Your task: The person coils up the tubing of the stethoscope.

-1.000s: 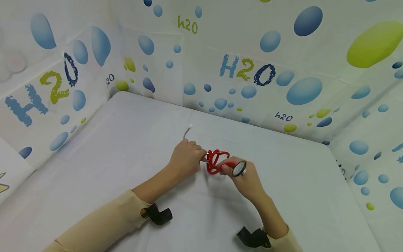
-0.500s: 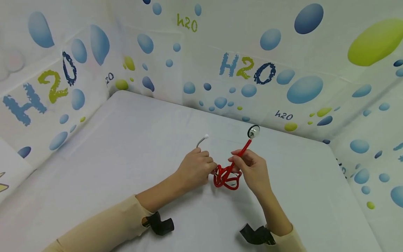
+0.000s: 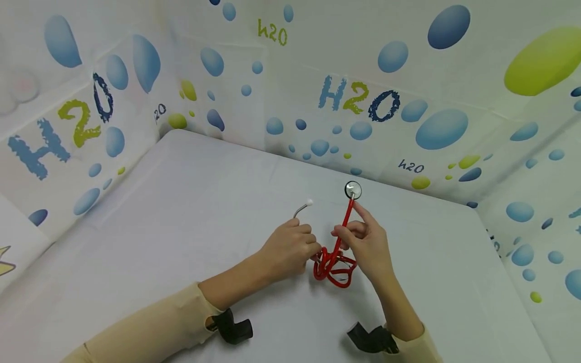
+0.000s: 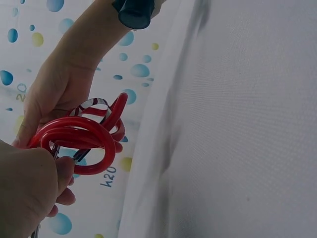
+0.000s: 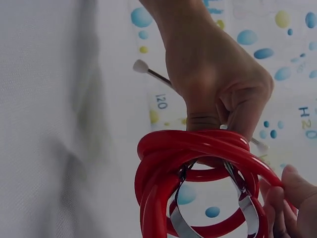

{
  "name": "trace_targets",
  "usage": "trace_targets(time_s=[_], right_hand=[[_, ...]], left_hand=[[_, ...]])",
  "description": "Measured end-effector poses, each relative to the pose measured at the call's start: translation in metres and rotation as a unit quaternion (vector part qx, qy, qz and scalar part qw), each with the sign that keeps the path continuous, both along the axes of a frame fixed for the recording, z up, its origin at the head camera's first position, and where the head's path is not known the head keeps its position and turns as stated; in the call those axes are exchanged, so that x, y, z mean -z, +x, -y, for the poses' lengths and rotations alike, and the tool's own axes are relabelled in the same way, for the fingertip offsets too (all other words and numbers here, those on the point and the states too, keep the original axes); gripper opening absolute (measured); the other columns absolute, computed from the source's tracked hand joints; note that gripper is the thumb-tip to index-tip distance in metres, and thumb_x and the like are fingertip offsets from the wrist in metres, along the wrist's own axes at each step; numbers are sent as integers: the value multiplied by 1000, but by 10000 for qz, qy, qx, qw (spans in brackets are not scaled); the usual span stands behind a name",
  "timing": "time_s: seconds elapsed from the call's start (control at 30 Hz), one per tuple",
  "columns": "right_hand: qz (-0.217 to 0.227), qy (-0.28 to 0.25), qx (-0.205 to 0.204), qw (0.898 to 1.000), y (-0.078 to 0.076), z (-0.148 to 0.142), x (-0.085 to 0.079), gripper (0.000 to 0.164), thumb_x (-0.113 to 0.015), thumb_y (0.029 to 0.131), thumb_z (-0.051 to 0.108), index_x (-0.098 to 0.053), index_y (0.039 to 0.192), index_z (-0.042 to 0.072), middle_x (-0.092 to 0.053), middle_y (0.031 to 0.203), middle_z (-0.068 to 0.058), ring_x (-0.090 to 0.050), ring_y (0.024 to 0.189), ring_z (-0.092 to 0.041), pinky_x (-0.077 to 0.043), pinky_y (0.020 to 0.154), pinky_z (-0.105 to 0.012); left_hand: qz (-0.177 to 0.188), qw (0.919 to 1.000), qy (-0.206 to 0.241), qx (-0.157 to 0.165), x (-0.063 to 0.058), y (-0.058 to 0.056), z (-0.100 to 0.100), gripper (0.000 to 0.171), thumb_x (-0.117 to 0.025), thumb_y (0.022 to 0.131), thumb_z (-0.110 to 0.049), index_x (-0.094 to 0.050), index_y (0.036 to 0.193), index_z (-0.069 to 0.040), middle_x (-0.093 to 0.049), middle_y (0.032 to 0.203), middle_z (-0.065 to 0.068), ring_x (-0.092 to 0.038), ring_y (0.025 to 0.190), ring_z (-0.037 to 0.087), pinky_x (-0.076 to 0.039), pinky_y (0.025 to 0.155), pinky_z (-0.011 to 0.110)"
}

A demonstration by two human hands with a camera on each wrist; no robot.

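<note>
A red stethoscope (image 3: 347, 217) is held above the table between both hands, its tubing wound into several loops. My left hand (image 3: 290, 247) grips its metal ear tubes; one white ear tip (image 3: 309, 202) sticks out beyond the knuckles. My right hand (image 3: 369, 247) pinches the tubing below the round chest piece (image 3: 353, 190), the index finger stretched up along it. In the left wrist view, the coiled red tubing (image 4: 110, 148) sits just past the left fingers. A shiny metal band (image 5: 183, 225) shows inside the loops in the right wrist view. The left fingers hide part of the ear tubes.
A white-covered table (image 3: 218, 186) spreads beneath both hands. White walls (image 3: 290, 91) printed with blue and green drops and H2O lettering enclose it at the back and sides. Black camera mounts (image 3: 233, 326) hang at both wrists.
The right hand has swung the chest piece from beside the coil up to the far side, and its index finger has extended. Both hands and the coil have shifted right and nearer.
</note>
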State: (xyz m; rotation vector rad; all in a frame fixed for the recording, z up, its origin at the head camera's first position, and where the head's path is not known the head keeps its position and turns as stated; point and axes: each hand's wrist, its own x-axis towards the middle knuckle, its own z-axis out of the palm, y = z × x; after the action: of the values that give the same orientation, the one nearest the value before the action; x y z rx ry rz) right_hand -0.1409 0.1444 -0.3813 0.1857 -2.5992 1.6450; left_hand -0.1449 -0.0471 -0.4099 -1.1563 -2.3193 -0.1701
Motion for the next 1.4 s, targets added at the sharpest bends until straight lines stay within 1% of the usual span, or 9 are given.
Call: trace_targets(time_s=[0.17, 0.23, 0.37, 0.43, 0.57, 0.83, 1.03, 1.27, 1.4], right_hand=[[181, 225, -57, 9996, -4, -4, 4, 58, -66, 77, 41, -44, 127, 21, -70, 83, -3, -61, 66, -21, -51, 64, -27], [310, 271, -95, 9991, -5, -5, 4, 58, -65, 78, 44, -42, 125, 20, -70, 83, -2, -60, 68, -22, -51, 65, -28], [408, 157, -254, 9987, -8, -11, 4, 55, -63, 80, 41, -39, 126, 20, -70, 83, -5, -59, 69, -26, -50, 66, -29], [394, 154, -351, 9985, -8, -14, 5, 48, -62, 82, 39, -46, 123, 20, -69, 83, -6, -58, 70, -27, -50, 65, -32], [421, 261, -435, 9978, -9, -18, 6, 33, -59, 84, 41, -61, 109, 21, -69, 84, -5, -58, 72, -26, -50, 64, -34], [614, 266, -350, 9971, -11, -20, 7, 37, -59, 83, 44, -63, 104, 13, -69, 85, -5, -59, 76, -24, -51, 68, -33], [641, 310, -352, 9968, -12, -20, 6, 39, -59, 83, 44, -63, 104, 12, -70, 86, -5, -57, 77, -26, -50, 68, -32], [736, 507, -410, 9952, -13, -23, 6, 38, -56, 84, 46, -62, 106, 16, -68, 89, -6, -59, 80, -24, -50, 74, -36], [698, 557, -562, 9944, -14, -26, 6, 38, -55, 85, 45, -62, 106, 15, -68, 88, -6, -60, 82, -25, -51, 75, -36]], left_hand=[[-84, 9998, 79, 186, 0, 1, -1, 6, -68, 78, -28, -70, 79, -23, -65, 68, -12, -52, 69, 7, -31, 62, 25], [-110, 9996, 142, 228, -1, 1, -1, 6, -67, 78, -28, -70, 79, -23, -65, 69, -12, -52, 69, 7, -31, 62, 25], [-136, 9989, 343, 297, -2, 1, 0, 6, -68, 78, -26, -70, 81, -21, -67, 71, -10, -54, 70, 8, -32, 62, 24], [-141, 9984, 428, 334, -3, 0, 0, 7, -69, 78, -25, -71, 82, -20, -68, 72, -9, -54, 70, 8, -32, 61, 24], [-164, 9979, 532, 341, -5, -1, 2, 7, -68, 78, -25, -71, 82, -20, -68, 72, -8, -54, 70, 9, -32, 61, 23], [-318, 9973, 579, 314, -7, -3, 3, 8, -67, 78, -27, -71, 82, -21, -67, 71, -9, -54, 70, 8, -31, 60, 23], [-261, 9968, 698, 295, -8, -3, 4, 9, -68, 78, -27, -71, 84, -20, -68, 72, -9, -54, 70, 8, -31, 59, 23], [-101, 9965, 784, 268, -10, -5, 6, 11, -68, 78, -25, -72, 86, -20, -68, 74, -8, -54, 72, 8, -32, 60, 23], [-136, 9954, 904, 292, -11, -6, 7, 8, -67, 78, -23, -72, 84, -20, -68, 73, -9, -54, 70, 7, -31, 59, 23]])
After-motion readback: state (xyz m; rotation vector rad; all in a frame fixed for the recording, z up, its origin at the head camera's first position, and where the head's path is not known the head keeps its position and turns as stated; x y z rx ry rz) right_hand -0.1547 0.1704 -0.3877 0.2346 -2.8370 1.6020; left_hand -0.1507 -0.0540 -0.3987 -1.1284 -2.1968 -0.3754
